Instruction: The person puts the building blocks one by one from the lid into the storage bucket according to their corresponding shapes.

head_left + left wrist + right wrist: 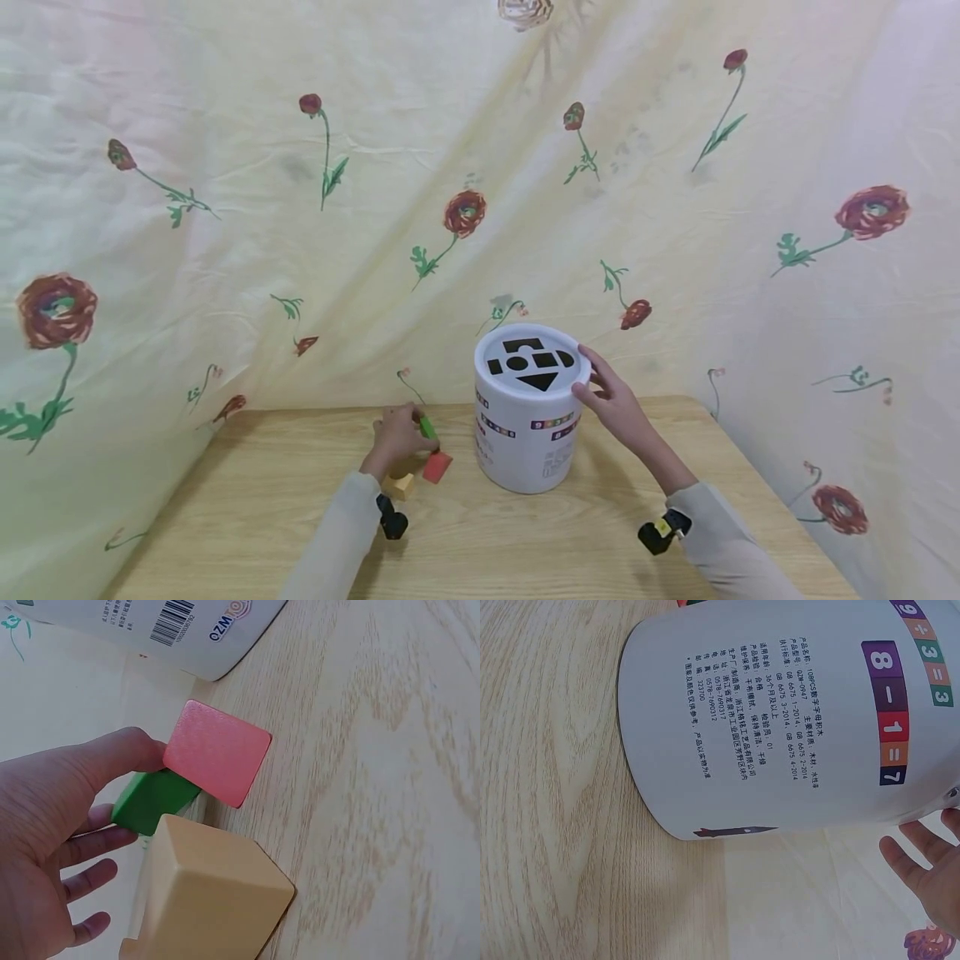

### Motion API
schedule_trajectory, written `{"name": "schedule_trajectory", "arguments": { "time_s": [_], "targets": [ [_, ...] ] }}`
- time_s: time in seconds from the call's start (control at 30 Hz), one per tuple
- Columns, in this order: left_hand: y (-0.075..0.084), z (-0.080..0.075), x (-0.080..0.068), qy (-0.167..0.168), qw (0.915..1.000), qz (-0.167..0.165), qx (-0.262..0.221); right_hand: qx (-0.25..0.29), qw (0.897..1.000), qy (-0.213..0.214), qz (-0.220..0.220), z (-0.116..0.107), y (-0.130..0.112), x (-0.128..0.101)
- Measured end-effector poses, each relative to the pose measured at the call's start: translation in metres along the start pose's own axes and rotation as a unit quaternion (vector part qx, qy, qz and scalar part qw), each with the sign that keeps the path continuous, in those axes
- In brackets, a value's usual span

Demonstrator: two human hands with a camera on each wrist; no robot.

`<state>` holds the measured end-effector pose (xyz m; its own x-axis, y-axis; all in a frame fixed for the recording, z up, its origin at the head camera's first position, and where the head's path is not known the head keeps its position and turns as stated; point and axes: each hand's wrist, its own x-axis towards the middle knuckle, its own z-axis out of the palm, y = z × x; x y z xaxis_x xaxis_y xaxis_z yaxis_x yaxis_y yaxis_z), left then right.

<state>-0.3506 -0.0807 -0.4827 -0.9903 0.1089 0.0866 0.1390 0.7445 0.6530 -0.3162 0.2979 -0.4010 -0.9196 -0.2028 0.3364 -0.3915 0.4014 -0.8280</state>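
Observation:
My left hand (397, 435) pinches a green block (156, 801) between thumb and fingers. Close to its fingertips is a red block (217, 752) with a square face, also low on the wooden table in the head view. A pale yellow block (217, 892) with a notch stands nearest the left wrist. To the right is a white round bucket (525, 446), upright, its lid (501, 382) cut with several dark shaped holes. My right hand (617, 408) rests against the lid's right rim, thumb and fingers spread and fairly straight. Part of the green block is hidden by the fingers.
The wooden table (465, 550) carries the bucket and blocks. Right behind its back edge hangs a flowered cloth (390, 250), which also runs along both sides. Black cameras are strapped to the left wrist (392, 518) and right wrist (660, 533).

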Motion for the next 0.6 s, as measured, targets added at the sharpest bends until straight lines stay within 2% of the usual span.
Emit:
{"name": "schedule_trajectory", "arguments": {
  "time_s": [0.37, 0.6],
  "targets": [
    [0.0032, -0.0022, -0.0062, 0.024, 0.9996, 0.002, -0.017, 0.002, 1.0, 0.0, -0.003, 0.0, 0.0025, 0.0006],
    [0.0001, -0.0001, -0.0044, 0.027, 0.9996, 0.007, -0.002, 0.005, 1.0, 0.0, -0.003, 0.0003, 0.0035, 0.0003]
  ]
}}
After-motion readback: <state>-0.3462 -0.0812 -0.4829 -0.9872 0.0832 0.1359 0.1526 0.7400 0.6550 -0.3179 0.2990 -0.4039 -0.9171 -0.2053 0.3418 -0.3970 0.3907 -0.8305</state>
